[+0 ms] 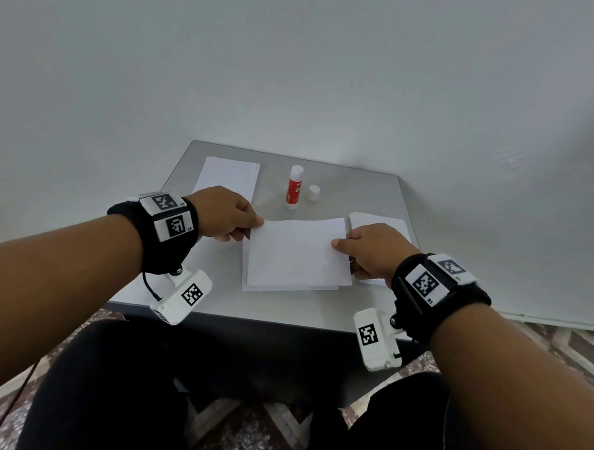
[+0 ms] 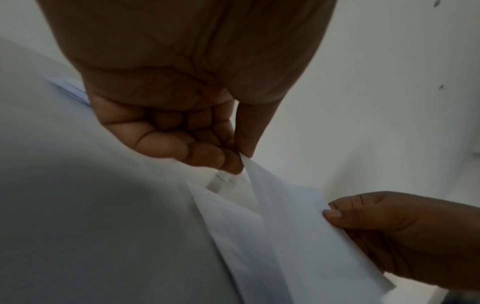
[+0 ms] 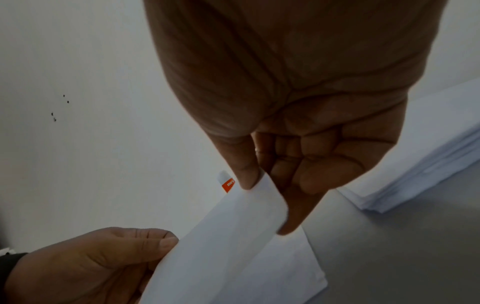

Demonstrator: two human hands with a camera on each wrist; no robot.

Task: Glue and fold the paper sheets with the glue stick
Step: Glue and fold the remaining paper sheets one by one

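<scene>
A small grey worktop (image 1: 381, 196) stands against a plain pale wall. Over its middle, both hands hold one white paper sheet (image 1: 296, 253): the left hand (image 1: 225, 214) pinches its far left corner between thumb and fingertips, the right hand (image 1: 373, 250) pinches the right edge, thumb on top. The held flap is lifted above a lower layer of paper lying flat on the worktop.

The left wrist view shows that lower layer under the raised flap; the right wrist view shows the right thumb and forefinger closed on the corner.

Beyond the grip stands the glue stick (image 1: 294, 187), uncapped, its cap (image 1: 313, 193) just beside it. A paper stack (image 1: 229, 178) lies beyond the left hand; another pile (image 1: 376, 219) lies partly hidden under the right hand.
</scene>
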